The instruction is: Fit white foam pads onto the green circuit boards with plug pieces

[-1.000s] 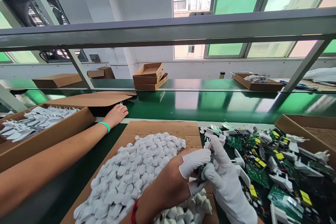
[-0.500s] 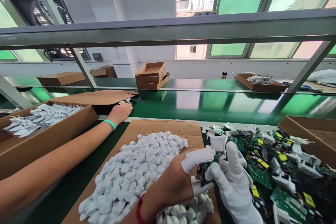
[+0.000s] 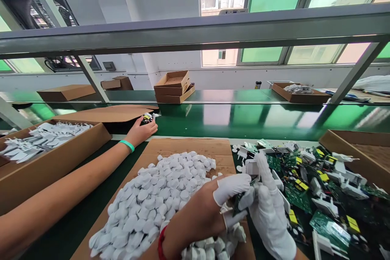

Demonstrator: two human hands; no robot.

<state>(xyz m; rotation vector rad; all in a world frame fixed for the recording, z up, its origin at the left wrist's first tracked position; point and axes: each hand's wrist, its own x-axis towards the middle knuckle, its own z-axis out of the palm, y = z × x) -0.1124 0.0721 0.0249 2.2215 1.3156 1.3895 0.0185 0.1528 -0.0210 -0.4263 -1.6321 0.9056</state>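
My left hand [image 3: 217,199], with white coverings on its fingers and a red band at the wrist, grips a small dark green circuit board [image 3: 237,205]. My right hand [image 3: 269,207], in a white glove, is closed against the same board, and its fingers hide much of it. A white square plastic housing [image 3: 251,166] shows just beyond my fingertips; I cannot tell if it is joined to the board. Under and left of my left hand lies a heap of white rounded pieces [image 3: 152,195] on a cardboard sheet [image 3: 183,145].
A co-worker's hand [image 3: 141,130] with a teal band holds a small assembly [image 3: 148,118] at left. White parts fill a carton [image 3: 100,136]. A pile of circuit boards and housings [image 3: 304,191] lies at right beside another carton [image 3: 362,158]. A metal rail [image 3: 195,36] crosses ahead.
My right hand has closed in on the board and its raised finger has shifted left. The co-worker's hand has turned, bringing its assembly into clearer view. The camera view has shifted slightly.
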